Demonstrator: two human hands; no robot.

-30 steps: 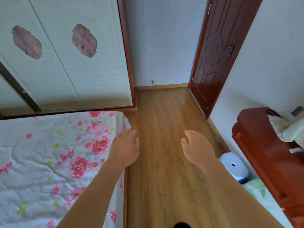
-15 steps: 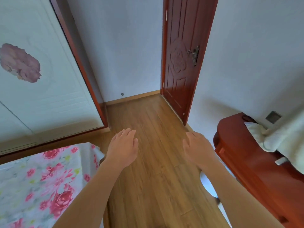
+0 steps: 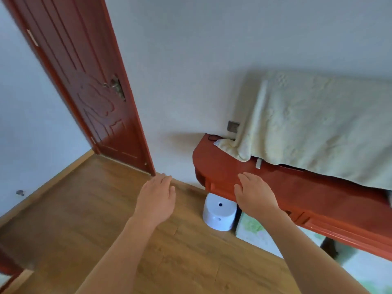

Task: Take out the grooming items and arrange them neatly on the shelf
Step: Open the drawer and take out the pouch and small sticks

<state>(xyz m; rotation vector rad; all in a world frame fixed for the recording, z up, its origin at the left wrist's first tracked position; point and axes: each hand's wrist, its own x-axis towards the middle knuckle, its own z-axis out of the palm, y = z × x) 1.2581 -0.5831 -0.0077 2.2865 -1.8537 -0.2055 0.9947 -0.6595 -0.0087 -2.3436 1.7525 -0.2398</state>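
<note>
Since no grooming items are in view, the step in hand is judged a search. The left hand and right hand hover apart, flat and empty; the next move probably calls for approaching the red cabinet at 2 o'clock.

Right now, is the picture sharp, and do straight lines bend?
Head view: slightly blurred, the door handle smeared; the wide lens tilts the red door and bows the edge of the red cabinet; light soft and even, no glare.
</note>
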